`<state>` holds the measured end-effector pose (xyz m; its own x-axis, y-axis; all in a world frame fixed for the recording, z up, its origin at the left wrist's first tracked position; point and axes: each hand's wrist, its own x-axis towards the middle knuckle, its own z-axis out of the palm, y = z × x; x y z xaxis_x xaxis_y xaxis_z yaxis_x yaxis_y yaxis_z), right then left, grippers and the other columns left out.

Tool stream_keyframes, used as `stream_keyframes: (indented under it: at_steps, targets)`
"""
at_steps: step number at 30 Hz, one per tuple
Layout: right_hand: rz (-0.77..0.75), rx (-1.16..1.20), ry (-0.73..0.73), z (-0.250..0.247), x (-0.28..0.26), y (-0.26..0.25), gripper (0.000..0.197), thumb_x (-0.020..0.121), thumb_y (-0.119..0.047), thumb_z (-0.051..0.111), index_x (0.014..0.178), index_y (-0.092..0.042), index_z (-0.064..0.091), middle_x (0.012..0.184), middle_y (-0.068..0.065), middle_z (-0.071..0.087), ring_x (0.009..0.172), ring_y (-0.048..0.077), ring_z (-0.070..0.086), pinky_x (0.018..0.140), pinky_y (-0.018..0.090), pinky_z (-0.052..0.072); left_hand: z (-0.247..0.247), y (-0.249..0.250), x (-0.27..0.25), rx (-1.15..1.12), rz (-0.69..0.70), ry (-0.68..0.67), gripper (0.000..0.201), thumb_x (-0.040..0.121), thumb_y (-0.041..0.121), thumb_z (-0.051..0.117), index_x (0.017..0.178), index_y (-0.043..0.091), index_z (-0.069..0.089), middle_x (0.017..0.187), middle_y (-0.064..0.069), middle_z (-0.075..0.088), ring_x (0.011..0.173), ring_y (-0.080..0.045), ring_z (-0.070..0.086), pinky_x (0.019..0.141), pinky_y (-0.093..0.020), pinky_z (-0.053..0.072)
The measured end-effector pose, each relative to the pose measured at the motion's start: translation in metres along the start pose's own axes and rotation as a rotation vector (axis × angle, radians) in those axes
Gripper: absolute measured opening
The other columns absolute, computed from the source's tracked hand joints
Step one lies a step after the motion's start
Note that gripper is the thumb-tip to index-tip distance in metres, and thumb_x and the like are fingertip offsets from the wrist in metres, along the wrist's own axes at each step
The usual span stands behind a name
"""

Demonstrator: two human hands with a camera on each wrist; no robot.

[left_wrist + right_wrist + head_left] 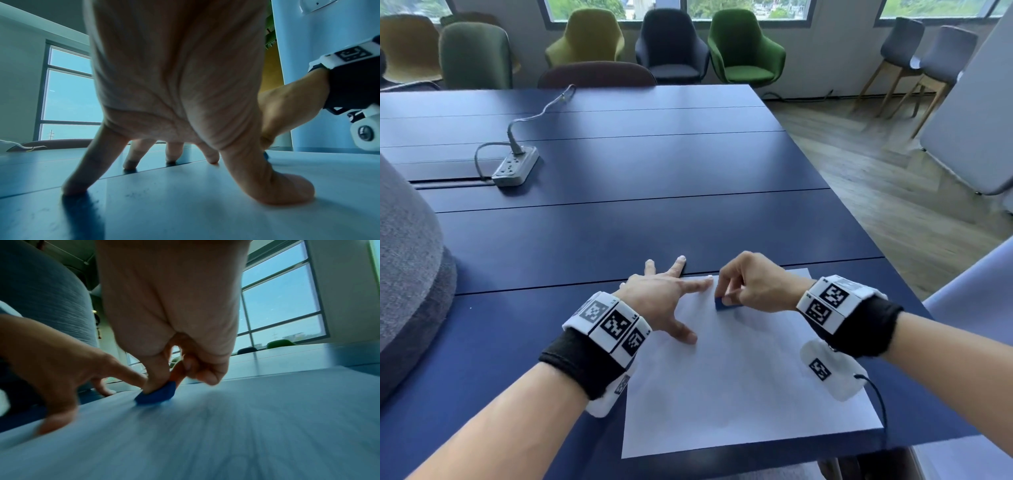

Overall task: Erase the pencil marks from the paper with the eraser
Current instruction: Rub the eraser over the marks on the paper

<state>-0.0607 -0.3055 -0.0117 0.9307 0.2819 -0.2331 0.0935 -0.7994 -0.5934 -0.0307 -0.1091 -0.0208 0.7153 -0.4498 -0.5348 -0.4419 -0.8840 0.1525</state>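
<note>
A white sheet of paper (739,383) lies on the dark blue table (619,222) near its front edge. My right hand (736,294) pinches a small blue eraser (722,303) between thumb and fingers and holds it against the paper's upper part; the eraser (158,394) shows blurred in the right wrist view. My left hand (667,291) lies spread with straight fingers, its thumb and forefinger pressing the paper's left edge, the other fingertips (131,164) on the table. Pencil marks are too faint to make out.
A grey power strip (515,166) with its cable lies at the far left of the table. A grey padded chair back (407,274) stands close on the left. Several armchairs (743,48) line the wall beyond the table. The table's right edge drops to a wooden floor.
</note>
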Motion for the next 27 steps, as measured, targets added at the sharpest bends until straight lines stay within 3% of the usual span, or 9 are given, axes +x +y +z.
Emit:
stream_keyframes:
  at_steps: [3,7,12,18,21,23,27]
  targets:
    - [0.019,0.055,0.081,0.002,0.001,0.002,0.013,0.081,-0.008,0.069,0.081,-0.019,0.075,0.065,-0.007,0.058,0.055,0.003,0.051,0.055,0.013,0.04,0.0,0.0,0.0,-0.001,-0.002,-0.002,0.102,0.068,0.063,0.078,0.139,0.071,0.004,0.161,0.013,-0.017,0.147,-0.042,-0.01,0.113,-0.065,0.016]
    - [0.014,0.007,-0.153,0.003,-0.01,-0.002,0.014,0.081,-0.008,0.07,0.08,-0.021,0.074,0.064,-0.007,0.06,0.049,-0.001,0.05,0.049,0.01,0.04,-0.003,0.003,-0.003,0.016,-0.002,-0.004,0.102,0.069,0.062,0.077,0.141,0.068,0.005,0.162,0.012,-0.017,0.147,-0.042,-0.01,0.114,-0.062,0.018]
    - [0.04,0.048,0.139,-0.001,0.012,0.0,0.011,0.082,-0.007,0.068,0.084,-0.016,0.075,0.063,-0.008,0.056,0.054,0.002,0.05,0.055,0.014,0.039,-0.003,0.002,-0.003,0.014,0.006,0.001,0.102,0.07,0.061,0.077,0.14,0.069,0.004,0.162,0.011,-0.016,0.147,-0.041,-0.011,0.114,-0.058,0.019]
    - [-0.001,-0.009,-0.116,0.003,-0.006,-0.007,0.011,0.082,-0.01,0.069,0.083,-0.019,0.074,0.064,-0.01,0.057,0.053,0.001,0.05,0.05,0.01,0.039,-0.001,0.001,-0.001,0.003,0.001,0.005,0.103,0.067,0.063,0.078,0.139,0.071,0.004,0.162,0.013,-0.016,0.147,-0.042,-0.01,0.114,-0.06,0.02]
    - [0.032,0.022,0.044,0.0,0.001,-0.003,0.011,0.082,-0.007,0.068,0.085,-0.016,0.075,0.064,-0.009,0.057,0.055,0.003,0.05,0.055,0.015,0.04,-0.002,0.001,-0.002,0.014,0.005,0.002,0.103,0.069,0.062,0.077,0.141,0.069,0.004,0.162,0.012,-0.017,0.148,-0.041,-0.01,0.113,-0.059,0.019]
    - [0.047,0.055,0.071,0.003,-0.003,0.0,0.012,0.083,-0.008,0.067,0.084,-0.018,0.074,0.066,-0.007,0.057,0.056,0.003,0.05,0.057,0.016,0.042,-0.002,0.002,-0.001,0.008,0.001,0.003,0.103,0.068,0.062,0.078,0.14,0.069,0.004,0.162,0.013,-0.017,0.148,-0.041,-0.01,0.114,-0.06,0.019]
    - [0.023,-0.009,-0.196,0.006,-0.022,-0.006,0.011,0.083,-0.01,0.069,0.085,-0.02,0.074,0.074,-0.004,0.063,0.061,0.006,0.053,0.058,0.016,0.044,-0.002,0.003,-0.003,0.015,-0.014,-0.001,0.103,0.069,0.062,0.078,0.141,0.068,0.005,0.162,0.014,-0.016,0.148,-0.042,-0.008,0.114,-0.059,0.02]
